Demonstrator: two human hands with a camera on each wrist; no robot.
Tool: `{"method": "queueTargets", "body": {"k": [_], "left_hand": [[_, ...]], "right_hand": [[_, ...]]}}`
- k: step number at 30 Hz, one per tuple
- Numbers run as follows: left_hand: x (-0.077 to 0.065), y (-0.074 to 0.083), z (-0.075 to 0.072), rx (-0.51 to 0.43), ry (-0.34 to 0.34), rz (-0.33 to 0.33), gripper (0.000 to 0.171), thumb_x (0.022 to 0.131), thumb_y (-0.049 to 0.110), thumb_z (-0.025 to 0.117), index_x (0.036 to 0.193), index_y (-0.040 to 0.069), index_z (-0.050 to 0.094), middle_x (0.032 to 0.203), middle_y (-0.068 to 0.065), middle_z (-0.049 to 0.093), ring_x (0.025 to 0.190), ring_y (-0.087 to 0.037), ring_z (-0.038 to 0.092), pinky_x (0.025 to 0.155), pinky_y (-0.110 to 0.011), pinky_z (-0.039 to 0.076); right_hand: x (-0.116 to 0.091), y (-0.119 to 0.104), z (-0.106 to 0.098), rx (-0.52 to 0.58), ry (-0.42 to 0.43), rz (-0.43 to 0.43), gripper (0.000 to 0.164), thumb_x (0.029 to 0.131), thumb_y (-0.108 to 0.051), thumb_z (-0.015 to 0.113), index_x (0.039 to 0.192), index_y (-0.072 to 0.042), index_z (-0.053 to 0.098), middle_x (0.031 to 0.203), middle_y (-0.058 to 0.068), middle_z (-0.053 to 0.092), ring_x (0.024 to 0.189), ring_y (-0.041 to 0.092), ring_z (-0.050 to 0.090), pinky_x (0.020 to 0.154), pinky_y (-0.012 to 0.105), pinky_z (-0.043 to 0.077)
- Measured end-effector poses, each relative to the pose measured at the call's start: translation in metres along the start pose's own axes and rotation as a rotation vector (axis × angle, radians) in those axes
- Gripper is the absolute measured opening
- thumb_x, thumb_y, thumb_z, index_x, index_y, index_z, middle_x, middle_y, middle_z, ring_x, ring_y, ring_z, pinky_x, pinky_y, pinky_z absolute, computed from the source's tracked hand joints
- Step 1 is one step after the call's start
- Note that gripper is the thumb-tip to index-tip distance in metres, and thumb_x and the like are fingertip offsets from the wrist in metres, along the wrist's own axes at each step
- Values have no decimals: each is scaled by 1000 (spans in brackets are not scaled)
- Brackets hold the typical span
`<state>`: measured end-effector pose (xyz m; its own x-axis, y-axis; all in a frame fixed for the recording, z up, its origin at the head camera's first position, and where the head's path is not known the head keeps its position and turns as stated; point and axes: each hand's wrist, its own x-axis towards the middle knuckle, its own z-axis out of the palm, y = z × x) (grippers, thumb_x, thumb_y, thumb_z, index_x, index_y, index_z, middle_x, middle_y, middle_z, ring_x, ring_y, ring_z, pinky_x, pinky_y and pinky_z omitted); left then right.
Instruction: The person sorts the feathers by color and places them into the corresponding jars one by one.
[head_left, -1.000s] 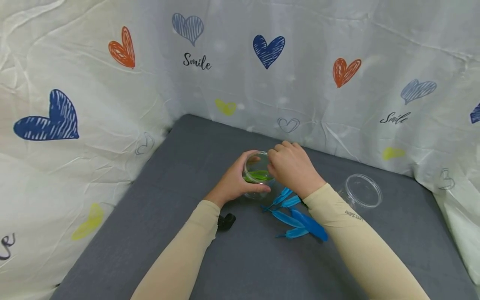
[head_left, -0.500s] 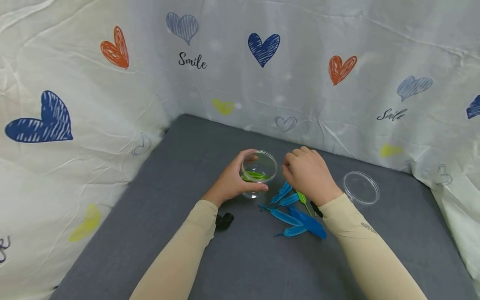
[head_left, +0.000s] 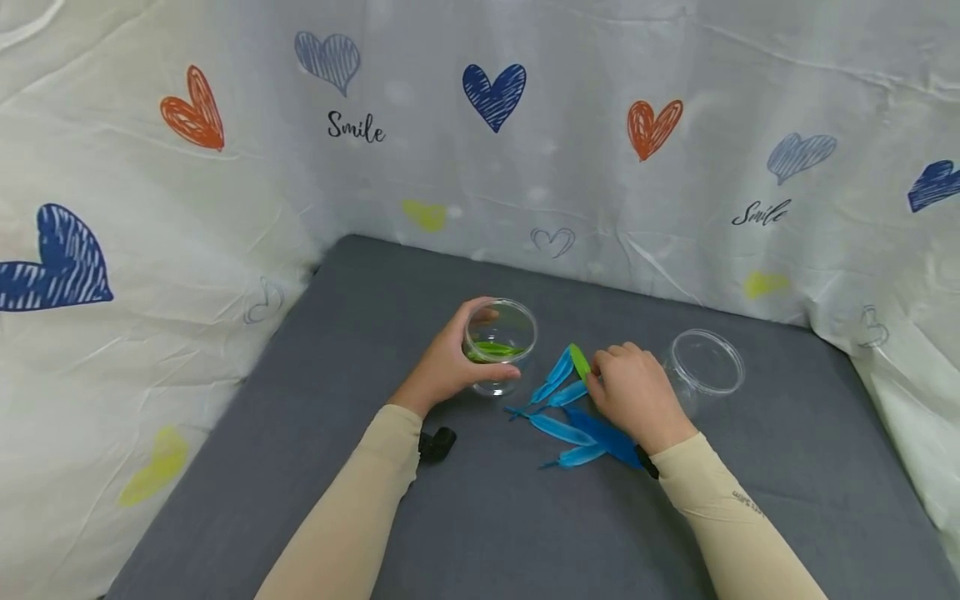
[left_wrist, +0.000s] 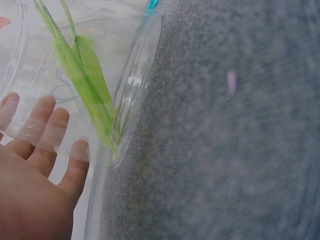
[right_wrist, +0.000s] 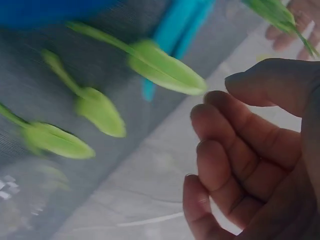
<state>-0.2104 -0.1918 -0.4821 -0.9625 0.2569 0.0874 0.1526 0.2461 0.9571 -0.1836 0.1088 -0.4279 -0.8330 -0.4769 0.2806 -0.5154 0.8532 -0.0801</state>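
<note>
We locate the loose green feathers (right_wrist: 165, 70) near the middle of the surface (head_left: 510, 525), beside the right hand (head_left: 633, 392), which has moved clear of the jar (head_left: 500, 333); we judge this a reach between insertions; its thumb and fingertips stand narrowly apart, with no feather visibly pinched. Our left hand (head_left: 447, 361) grips the jar toward the surface's far edge; the right wrist view shows at least three loose feathers, the head view only one; the left wrist view reveals enclosed feathers (left_wrist: 90, 85) leaning inside.

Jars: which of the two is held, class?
The jar in the left grip, with green feathers inside; the other jar, further right, is unheld.
</note>
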Motion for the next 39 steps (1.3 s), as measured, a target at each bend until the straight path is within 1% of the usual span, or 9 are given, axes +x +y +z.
{"method": "queueTargets", "body": {"k": [3, 5, 9, 12, 21, 25, 32, 34, 39], "left_hand": [[-1, 1, 0, -1, 0, 3, 105, 75, 50, 100, 159, 51, 37, 163, 2, 51, 153, -27, 46, 115, -59, 51], [-1, 1, 0, 0, 2, 9, 106, 74, 50, 100, 159, 50, 37, 163, 1, 51, 153, -28, 46, 115, -60, 51], [-1, 2, 0, 3, 2, 15, 107, 74, 50, 100, 160, 49, 36, 164, 0, 51, 153, -29, 47, 115, -60, 50], [-1, 1, 0, 3, 2, 11, 108, 74, 51, 100, 160, 49, 36, 163, 1, 51, 153, -30, 47, 115, -60, 51], [-1, 2, 0, 0, 3, 3, 108, 74, 51, 100, 160, 50, 36, 162, 5, 51, 152, -26, 47, 115, -58, 52], [-1, 3, 0, 7, 2, 5, 108, 74, 50, 101, 160, 50, 36, 160, 7, 52, 151, -25, 48, 114, -57, 52], [-1, 4, 0, 0, -1, 13, 108, 74, 48, 101, 161, 48, 36, 163, -3, 51, 151, -28, 48, 115, -59, 51], [-1, 4, 0, 1, 0, 14, 107, 74, 49, 101, 160, 48, 37, 163, -3, 51, 150, -28, 49, 115, -59, 51], [-1, 4, 1, 9, 6, 9, 107, 74, 50, 101, 160, 49, 37, 159, 7, 53, 148, -28, 51, 115, -58, 52]], "right_hand": [[-11, 1, 8, 1, -35, 43, 14, 94, -9, 79, 80, -6, 75, 70, 5, 64, 66, 21, 55, 61, 39, 52], [-16, 2, 12, 4, -50, 61, 20, 93, -9, 80, 74, -9, 71, 67, 3, 61, 64, 20, 53, 60, 38, 50], [-23, 4, 18, 8, -55, 80, 37, 92, -10, 80, 62, -16, 59, 59, -1, 51, 60, 17, 46, 56, 35, 43], [-25, 4, 21, 15, -57, 92, 44, 91, -11, 80, 58, -19, 52, 56, -2, 45, 58, 17, 43, 55, 34, 39], [-28, 4, 24, 24, -96, 137, 47, 89, -12, 84, 57, -19, 50, 56, 0, 45, 59, 19, 46, 54, 36, 40], [-29, 4, 25, 30, -101, 144, 49, 90, -10, 82, 55, -19, 48, 55, 0, 43, 56, 18, 44, 53, 34, 37], [-30, 3, 29, 31, -87, 136, 50, 88, -3, 77, 53, -19, 44, 53, -2, 37, 53, 17, 39, 53, 33, 32], [-31, 3, 30, 31, -84, 139, 50, 88, -2, 75, 53, -19, 44, 53, -3, 35, 53, 17, 39, 53, 32, 32], [-31, 4, 31, 47, -87, 170, 49, 88, -1, 73, 53, -19, 44, 52, -4, 33, 50, 16, 37, 50, 31, 30]]}}
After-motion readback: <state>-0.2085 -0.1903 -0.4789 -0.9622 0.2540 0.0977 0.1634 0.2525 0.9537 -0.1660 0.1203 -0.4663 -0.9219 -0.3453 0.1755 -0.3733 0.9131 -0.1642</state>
